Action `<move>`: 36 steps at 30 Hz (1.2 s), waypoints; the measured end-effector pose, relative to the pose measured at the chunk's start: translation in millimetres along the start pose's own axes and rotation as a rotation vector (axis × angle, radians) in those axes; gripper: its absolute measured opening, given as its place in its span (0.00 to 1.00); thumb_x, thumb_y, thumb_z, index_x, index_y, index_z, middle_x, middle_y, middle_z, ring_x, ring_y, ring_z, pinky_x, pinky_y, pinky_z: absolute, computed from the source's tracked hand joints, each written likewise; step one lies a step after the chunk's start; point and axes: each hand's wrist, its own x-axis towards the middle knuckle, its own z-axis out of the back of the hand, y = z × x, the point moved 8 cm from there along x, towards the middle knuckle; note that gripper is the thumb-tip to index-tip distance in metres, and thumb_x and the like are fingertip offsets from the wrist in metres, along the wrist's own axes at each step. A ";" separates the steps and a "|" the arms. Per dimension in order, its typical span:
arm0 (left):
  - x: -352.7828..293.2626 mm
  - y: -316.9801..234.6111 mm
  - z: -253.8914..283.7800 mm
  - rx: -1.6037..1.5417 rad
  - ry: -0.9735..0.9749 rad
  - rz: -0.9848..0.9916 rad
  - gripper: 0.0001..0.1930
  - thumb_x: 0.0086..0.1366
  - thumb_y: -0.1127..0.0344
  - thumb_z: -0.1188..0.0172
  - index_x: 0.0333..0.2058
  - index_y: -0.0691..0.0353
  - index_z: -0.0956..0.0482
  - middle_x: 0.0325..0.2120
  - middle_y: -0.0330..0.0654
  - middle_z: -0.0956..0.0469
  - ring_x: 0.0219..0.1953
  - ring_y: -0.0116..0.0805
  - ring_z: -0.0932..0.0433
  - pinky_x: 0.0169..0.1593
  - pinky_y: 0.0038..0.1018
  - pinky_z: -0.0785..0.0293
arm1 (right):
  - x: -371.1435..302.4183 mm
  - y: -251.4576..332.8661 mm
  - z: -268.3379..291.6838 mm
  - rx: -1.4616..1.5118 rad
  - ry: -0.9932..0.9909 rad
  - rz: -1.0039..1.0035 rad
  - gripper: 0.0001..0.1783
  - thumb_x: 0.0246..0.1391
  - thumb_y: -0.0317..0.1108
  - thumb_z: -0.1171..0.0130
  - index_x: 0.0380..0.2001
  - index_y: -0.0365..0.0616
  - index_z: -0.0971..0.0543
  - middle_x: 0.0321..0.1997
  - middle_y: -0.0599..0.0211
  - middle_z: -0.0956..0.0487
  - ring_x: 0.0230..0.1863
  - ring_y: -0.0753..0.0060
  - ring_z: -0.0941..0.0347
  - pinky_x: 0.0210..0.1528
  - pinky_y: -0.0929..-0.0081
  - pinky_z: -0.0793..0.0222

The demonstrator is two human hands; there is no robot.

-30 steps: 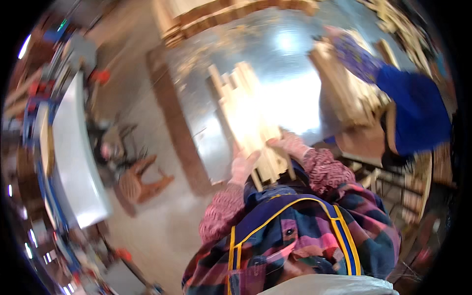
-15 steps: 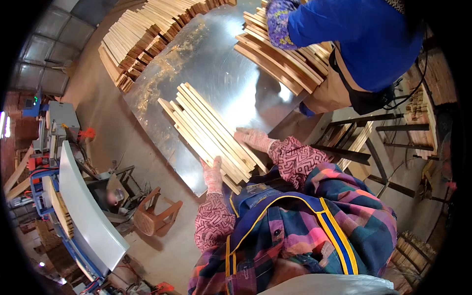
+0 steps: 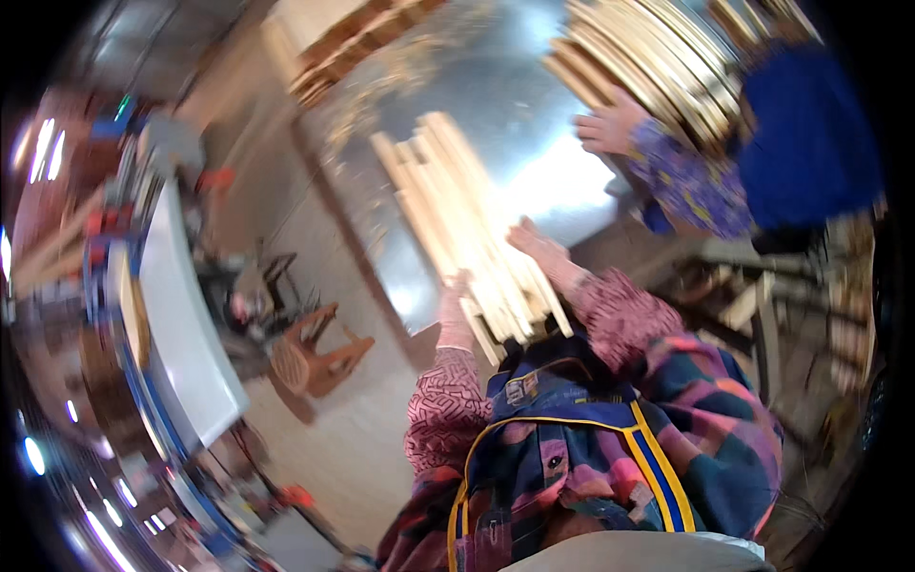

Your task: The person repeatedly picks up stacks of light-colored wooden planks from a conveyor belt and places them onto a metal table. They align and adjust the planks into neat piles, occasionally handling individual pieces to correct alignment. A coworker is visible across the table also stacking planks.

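Observation:
A bundle of pale wooden strips (image 3: 477,229) lies lengthwise in front of me, its near ends jutting past the table edge toward my waist. My left hand (image 3: 457,310), in a pale glove, is closed against the bundle's left side near its lower end. On the opposite side my right hand (image 3: 543,246), also gloved, presses along the edge of the strips. Between them the hands hold the bundle together, though its far ends are uneven. Motion blur hides finger detail. Beneath the strips is a shiny metal table (image 3: 505,86).
Across the table, a co-worker's hand (image 3: 610,124) rests on another stack of wooden strips (image 3: 658,71). More stacked wood (image 3: 348,48) stands at the far left. On the floor to my left are a brown stool (image 3: 319,353) and a machine with a long white panel (image 3: 186,315).
The view has turned, shifting the scene. My hands stay on the bundle's two sides. The co-worker's forearm has swung round, and that hand now shows at the near side of their stack.

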 end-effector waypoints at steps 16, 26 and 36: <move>-159.3 -75.7 128.1 0.847 0.193 -0.147 0.74 0.41 0.40 0.26 0.72 0.60 0.74 0.66 0.63 0.42 0.68 0.55 0.39 0.69 0.37 0.41 | -131.3 -59.3 -161.8 0.037 0.219 -0.111 0.35 0.67 0.60 0.56 0.61 0.40 0.29 0.55 0.54 0.22 0.50 0.64 0.20 0.52 0.64 0.20; -257.0 -218.1 380.7 0.525 -0.186 -0.451 0.74 0.42 0.40 0.24 0.73 0.62 0.71 0.69 0.60 0.47 0.69 0.51 0.40 0.69 0.33 0.43 | -156.3 -13.6 -509.6 -0.173 0.617 0.056 0.35 0.66 0.62 0.57 0.60 0.42 0.27 0.53 0.57 0.21 0.48 0.68 0.20 0.51 0.67 0.20; -197.5 -349.2 627.2 -0.139 -0.006 -0.626 0.32 0.67 0.55 0.44 0.66 0.56 0.42 0.55 0.48 0.30 0.60 0.41 0.31 0.60 0.34 0.33 | -111.0 -24.5 -796.0 -0.228 0.664 0.175 0.31 0.65 0.63 0.53 0.52 0.47 0.24 0.44 0.68 0.21 0.41 0.76 0.22 0.44 0.73 0.21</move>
